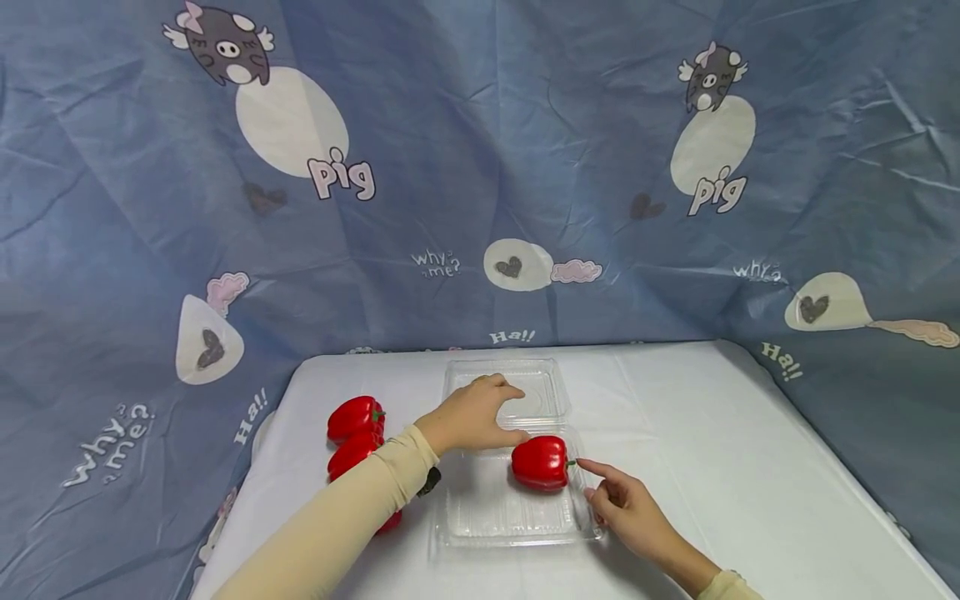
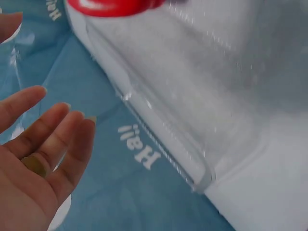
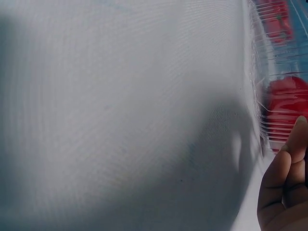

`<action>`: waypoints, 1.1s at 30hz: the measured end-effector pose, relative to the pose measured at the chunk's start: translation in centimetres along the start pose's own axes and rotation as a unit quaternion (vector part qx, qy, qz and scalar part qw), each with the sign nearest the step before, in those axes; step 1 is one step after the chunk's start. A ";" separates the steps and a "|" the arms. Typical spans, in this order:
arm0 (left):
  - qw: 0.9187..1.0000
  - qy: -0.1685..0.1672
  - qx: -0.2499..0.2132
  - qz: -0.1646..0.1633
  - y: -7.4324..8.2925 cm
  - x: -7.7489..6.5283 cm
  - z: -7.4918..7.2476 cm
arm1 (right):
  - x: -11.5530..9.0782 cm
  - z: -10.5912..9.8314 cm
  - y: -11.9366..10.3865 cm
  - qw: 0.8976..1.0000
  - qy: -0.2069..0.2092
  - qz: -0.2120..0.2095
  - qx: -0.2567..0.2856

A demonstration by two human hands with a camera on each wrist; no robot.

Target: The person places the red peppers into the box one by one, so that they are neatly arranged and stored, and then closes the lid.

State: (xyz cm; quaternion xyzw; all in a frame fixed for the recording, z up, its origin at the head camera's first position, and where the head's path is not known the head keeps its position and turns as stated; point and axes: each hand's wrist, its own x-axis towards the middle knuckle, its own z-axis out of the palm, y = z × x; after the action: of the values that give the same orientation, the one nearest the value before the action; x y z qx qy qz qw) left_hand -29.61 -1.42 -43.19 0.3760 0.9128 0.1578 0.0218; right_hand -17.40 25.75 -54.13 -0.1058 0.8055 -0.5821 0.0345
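A red bell pepper (image 1: 540, 463) with a green stem lies on its side at the right of a clear plastic clamshell box (image 1: 510, 533), its lid (image 1: 452, 379) folded back behind. My left hand (image 1: 472, 417) hovers over the hinge side, fingers spread and thumb tip close beside the pepper. The left wrist view shows that palm (image 2: 38, 178) holding nothing, with a ring on one finger. My right hand (image 1: 630, 510) is at the box's right edge, index finger straight at the stem, other fingers bent. In the right wrist view its fingers (image 3: 274, 192) overlap the ribbed wall (image 3: 260, 91).
To the left of the box stand several more red peppers (image 1: 354, 418), partly hidden behind my left sleeve (image 1: 337, 517). A white cloth (image 1: 675, 417) covers the table. Behind and at both sides hangs a blue printed curtain (image 1: 420, 150).
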 end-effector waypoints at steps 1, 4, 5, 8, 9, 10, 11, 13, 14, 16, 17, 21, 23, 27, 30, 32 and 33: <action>1.000 0.001 -0.002 -0.002 -0.2 -0.1 -0.4 | 0.0 0.0 0.0 1.000 -0.001 0.001 -0.001; 1.000 0.004 -0.006 -0.009 -1.1 -0.6 -1.4 | 0.1 0.0 0.0 1.000 -0.002 0.003 -0.003; 1.000 0.004 -0.008 -0.013 -1.4 -0.8 -1.7 | 0.1 0.0 0.0 1.000 -0.003 0.002 -0.005; 1.000 0.010 -0.013 -0.025 -2.4 -1.5 -2.6 | 0.1 0.0 0.0 1.000 -0.005 0.003 -0.007; 0.999 0.014 -0.013 -0.028 -2.8 -1.7 -2.9 | 0.1 0.0 0.0 1.000 -0.005 0.003 -0.007; 0.999 0.018 -0.016 -0.032 -3.3 -2.0 -3.2 | 0.0 0.0 0.0 1.000 -0.005 0.004 -0.005; 0.999 0.023 -0.018 -0.036 -3.7 -2.3 -3.5 | 0.0 0.0 -0.1 1.000 -0.006 0.004 -0.004; 0.998 0.033 -0.022 -0.041 -4.7 -2.9 -4.0 | 0.0 0.0 -0.1 1.000 -0.006 0.005 -0.001; 0.998 0.035 -0.021 -0.046 -5.2 -3.2 -4.2 | 0.0 0.0 -0.1 1.000 -0.006 0.006 -0.001; 0.998 0.038 -0.020 -0.054 -6.1 -3.9 -4.7 | 0.0 0.0 -0.2 1.000 -0.006 0.010 -0.004; 0.997 0.040 -0.019 -0.056 -6.7 -4.2 -4.9 | 0.0 0.0 -0.3 1.000 -0.006 0.012 -0.006; 0.996 0.048 -0.018 -0.071 -8.5 -5.6 -5.5 | 0.0 -0.1 -0.5 1.000 -0.005 0.018 -0.013; 0.995 0.054 -0.019 -0.082 -9.3 -6.2 -5.7 | 0.0 -0.1 -0.6 1.000 -0.006 0.014 -0.006; 0.992 0.063 -0.018 -0.109 -10.7 -7.6 -6.3 | -0.1 0.0 -0.7 1.000 -0.008 0.003 0.007; 0.990 0.065 -0.015 -0.125 -11.8 -8.5 -6.6 | -0.1 0.0 -0.7 1.000 -0.006 0.005 0.007; 0.989 0.065 -0.014 -0.134 -12.5 -9.1 -6.7 | -0.1 0.1 -0.7 1.000 -0.006 0.006 0.003; 0.988 0.065 -0.014 -0.137 -12.8 -9.3 -6.7 | -0.1 0.1 -0.6 1.000 -0.007 0.006 0.002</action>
State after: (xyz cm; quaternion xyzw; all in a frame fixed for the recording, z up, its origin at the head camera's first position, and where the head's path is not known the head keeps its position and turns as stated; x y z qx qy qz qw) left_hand -32.69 -18.26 -41.43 0.2356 0.9530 0.1901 -0.0110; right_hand -17.16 25.54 -53.58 -0.1048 0.8049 -0.5824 0.0435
